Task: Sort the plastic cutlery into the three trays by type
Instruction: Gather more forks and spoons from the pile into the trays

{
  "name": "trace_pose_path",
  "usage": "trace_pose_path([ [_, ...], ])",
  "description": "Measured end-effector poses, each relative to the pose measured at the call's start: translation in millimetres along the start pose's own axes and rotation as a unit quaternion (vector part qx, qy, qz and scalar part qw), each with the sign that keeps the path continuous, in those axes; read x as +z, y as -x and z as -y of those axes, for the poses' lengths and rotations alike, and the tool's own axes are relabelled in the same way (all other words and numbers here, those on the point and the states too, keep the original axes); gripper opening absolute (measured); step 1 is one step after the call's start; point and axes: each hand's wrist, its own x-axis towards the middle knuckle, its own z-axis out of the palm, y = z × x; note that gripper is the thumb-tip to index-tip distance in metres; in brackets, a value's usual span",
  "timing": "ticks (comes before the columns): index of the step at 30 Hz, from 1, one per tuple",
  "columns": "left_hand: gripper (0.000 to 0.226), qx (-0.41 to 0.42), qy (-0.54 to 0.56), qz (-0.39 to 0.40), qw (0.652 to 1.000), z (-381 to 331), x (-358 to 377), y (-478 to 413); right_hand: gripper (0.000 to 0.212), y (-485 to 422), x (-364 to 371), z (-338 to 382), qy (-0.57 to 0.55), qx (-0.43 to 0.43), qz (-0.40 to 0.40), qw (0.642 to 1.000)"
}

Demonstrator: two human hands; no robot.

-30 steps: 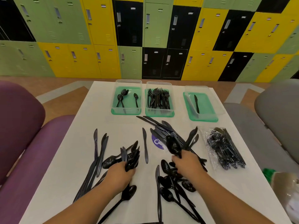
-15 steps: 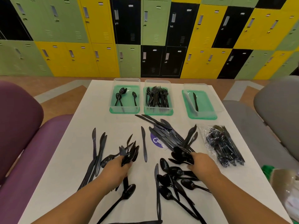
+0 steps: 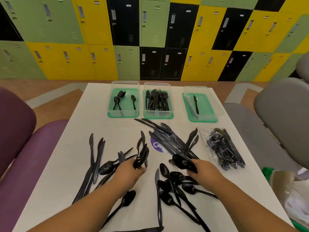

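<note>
Left hand (image 3: 128, 171) grips a spoon bunch (image 3: 142, 155); right hand (image 3: 204, 172) grips a second bunch (image 3: 182, 162), both over loose cutlery (image 3: 175, 186) on the near table (image 3: 70, 156). Far side, left to right: spoon tray (image 3: 127, 107), fork tray (image 3: 158, 116), knife tray (image 3: 205, 106).

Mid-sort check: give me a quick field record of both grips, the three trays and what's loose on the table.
left grip: holds a bunch of black plastic spoons
right grip: holds a second spoon bunch
left clear green-bottomed tray: three spoons
middle tray: packed with black forks
right tray: one black knife
loose on white table: knife pile centre, knives left, spoons near, sealed clear bag of cutlery right
</note>
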Motion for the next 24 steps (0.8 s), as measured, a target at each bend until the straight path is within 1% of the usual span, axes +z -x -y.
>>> trace_pose_path([
  [3, 0.015, -0.026, 0.015, 0.025, 0.999, -9, 16, -10, 0.033, -1, -1, -8, -0.018, 0.042, -0.027, 0.999],
  [6, 0.017, -0.041, 0.007, 0.023, 0.999, -16, 32, -18, 0.035, -5, 0, -12, -0.008, 0.062, -0.044, 0.997],
  [10, 0.028, -0.054, -0.070, 0.008, 0.996, -25, 48, -22, 0.031, -13, 7, -9, 0.026, 0.048, -0.036, 0.998],
  [14, 0.038, -0.073, -0.131, 0.026, 0.988, -32, 58, -27, 0.024, -20, 13, -7, 0.047, 0.042, -0.028, 0.998],
  [16, 0.037, -0.082, -0.139, 0.031, 0.986, -35, 61, -30, 0.021, -22, 14, -7, 0.051, 0.039, -0.032, 0.997],
  [20, 0.026, -0.086, -0.134, 0.033, 0.987, -35, 64, -35, 0.018, -24, 12, -8, 0.051, 0.030, -0.031, 0.998],
  [24, 0.023, -0.073, -0.119, 0.028, 0.990, -30, 61, -36, 0.014, -19, 4, -13, -0.027, 0.050, -0.038, 0.998],
])
